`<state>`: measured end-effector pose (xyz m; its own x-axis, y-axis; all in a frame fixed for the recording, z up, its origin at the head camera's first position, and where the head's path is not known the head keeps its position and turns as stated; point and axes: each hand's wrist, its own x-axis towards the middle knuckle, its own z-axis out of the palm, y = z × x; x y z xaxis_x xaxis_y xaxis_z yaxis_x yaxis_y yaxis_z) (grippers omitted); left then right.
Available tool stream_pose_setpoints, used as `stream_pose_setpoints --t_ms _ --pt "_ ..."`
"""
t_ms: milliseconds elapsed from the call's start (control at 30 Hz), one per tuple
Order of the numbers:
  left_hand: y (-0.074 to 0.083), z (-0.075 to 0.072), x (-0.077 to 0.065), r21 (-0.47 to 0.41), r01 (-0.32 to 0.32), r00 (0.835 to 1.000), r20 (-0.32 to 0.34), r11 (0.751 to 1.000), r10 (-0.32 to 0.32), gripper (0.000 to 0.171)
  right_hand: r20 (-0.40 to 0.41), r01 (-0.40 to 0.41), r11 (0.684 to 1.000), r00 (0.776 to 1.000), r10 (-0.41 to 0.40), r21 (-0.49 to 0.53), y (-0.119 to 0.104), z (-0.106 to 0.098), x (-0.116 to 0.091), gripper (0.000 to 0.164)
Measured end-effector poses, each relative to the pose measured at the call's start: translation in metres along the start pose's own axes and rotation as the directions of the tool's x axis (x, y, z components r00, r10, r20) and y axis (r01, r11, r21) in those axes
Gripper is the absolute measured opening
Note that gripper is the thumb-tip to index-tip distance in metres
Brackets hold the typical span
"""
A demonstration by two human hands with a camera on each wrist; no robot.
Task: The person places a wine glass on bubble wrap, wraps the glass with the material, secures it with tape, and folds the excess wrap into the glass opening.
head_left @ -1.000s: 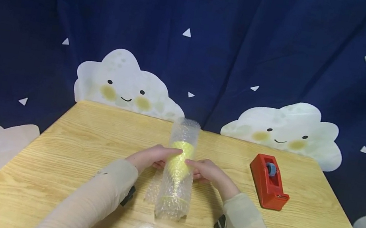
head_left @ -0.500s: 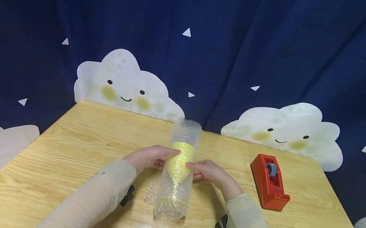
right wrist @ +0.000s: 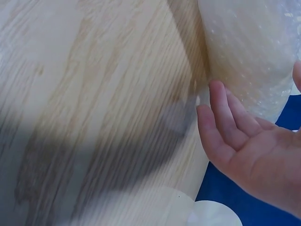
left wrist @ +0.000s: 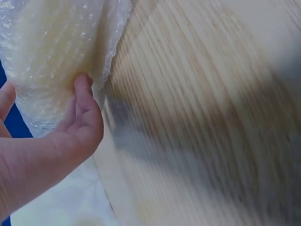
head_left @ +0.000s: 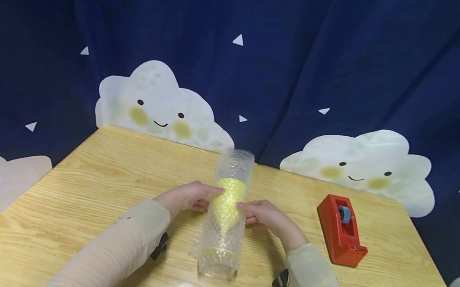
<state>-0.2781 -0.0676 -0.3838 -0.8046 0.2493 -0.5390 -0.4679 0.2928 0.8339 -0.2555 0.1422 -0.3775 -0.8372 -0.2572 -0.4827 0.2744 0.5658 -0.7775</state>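
A yellow goblet (head_left: 225, 209) shows through the bubble wrap (head_left: 234, 164) rolled round it; the roll lies lengthwise on the wooden table (head_left: 116, 165), its wrap reaching beyond the goblet's rim. My left hand (head_left: 191, 195) holds the roll's left side, thumb on top and fingers curving round its flank. From the right, my right hand (head_left: 265, 215) holds it likewise, thumb over the yellow bowl. In the right wrist view, the fingers (right wrist: 230, 117) lie along the wrap's side. A small loose edge of wrap (head_left: 196, 244) sticks out at the lower left.
A red tape dispenser (head_left: 340, 230) with a roll of tape (head_left: 343, 214) stands to the right on the table. Behind the table's far edge hangs a dark blue curtain (head_left: 203, 32) printed with smiling clouds.
The roll's near end has shifted slightly right, and the loose wrap edge at its lower left now shows less. Both hands keep their hold on the roll.
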Motion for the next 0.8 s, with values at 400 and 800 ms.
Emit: stream_pose_setpoints --t_ms 400,800 --pt "0.010 0.014 -0.009 0.102 -0.067 0.997 -0.040 0.993 0.071 0.074 -0.047 -0.013 1.000 0.999 0.013 -0.003 -0.001 0.003 -0.002 0.057" --pt "0.008 0.017 -0.008 0.081 -0.045 0.993 -0.101 0.996 0.053 0.085 -0.037 -0.014 1.000 0.999 0.014 0.007 -0.001 0.003 -0.004 0.061"
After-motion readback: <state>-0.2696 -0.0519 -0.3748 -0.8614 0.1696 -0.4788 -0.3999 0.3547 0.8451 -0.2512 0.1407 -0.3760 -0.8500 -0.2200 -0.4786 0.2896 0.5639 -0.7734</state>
